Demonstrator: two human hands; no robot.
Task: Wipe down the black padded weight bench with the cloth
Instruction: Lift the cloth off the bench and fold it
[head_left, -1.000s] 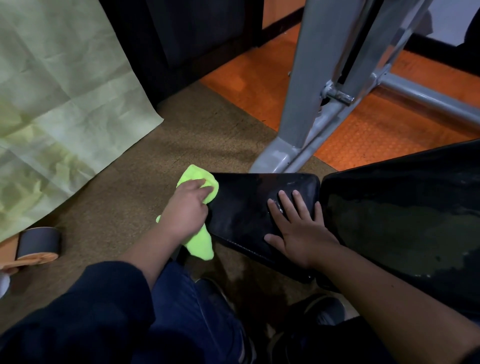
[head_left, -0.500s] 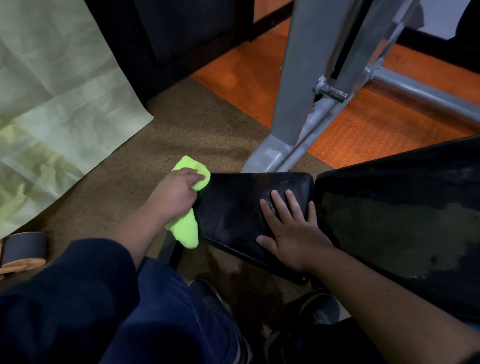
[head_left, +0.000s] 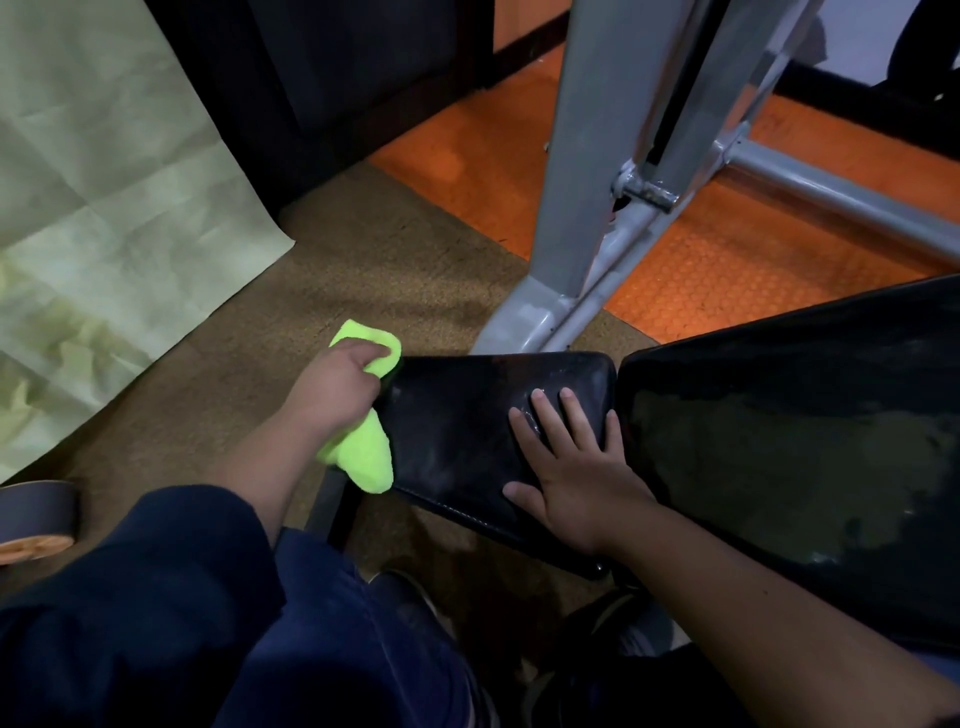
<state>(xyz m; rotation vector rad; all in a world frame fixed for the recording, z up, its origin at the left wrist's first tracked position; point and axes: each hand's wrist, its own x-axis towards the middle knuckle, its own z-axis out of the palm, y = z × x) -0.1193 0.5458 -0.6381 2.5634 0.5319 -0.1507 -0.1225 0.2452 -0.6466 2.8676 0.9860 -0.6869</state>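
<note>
**Cloth at the end of the seat pad**

My left hand (head_left: 340, 387) is closed around the bright green cloth (head_left: 363, 447), fingers curled over its top fold while the rest of it hangs down below my wrist. I have it pressed against the left end of the small black seat pad (head_left: 467, 436), right at the edge, so the cloth sits half on the side of the pad and half over the brown carpet (head_left: 363, 270) beneath.

My right hand (head_left: 576, 467) lies flat on the same pad, fingers spread wide and holding nothing, with the fingertips pointing toward the far edge and the thumb near the front seam. The pad's surface looks glossy with faint smears around my fingers.

Just to the right of that hand, across a narrow gap, is the larger black back pad (head_left: 805, 447) of the bench, tilted and showing dull patchy marks across its face. Behind the pads the grey metal frame (head_left: 582, 208) stands on orange matting (head_left: 717, 270).

A creased pale green sheet (head_left: 104, 182) lies on the floor to my left, and a roll of grey tape (head_left: 36, 514) sits near the bottom left corner. My dark blue sleeve (head_left: 130, 597) and trouser leg fill the foreground.
</note>
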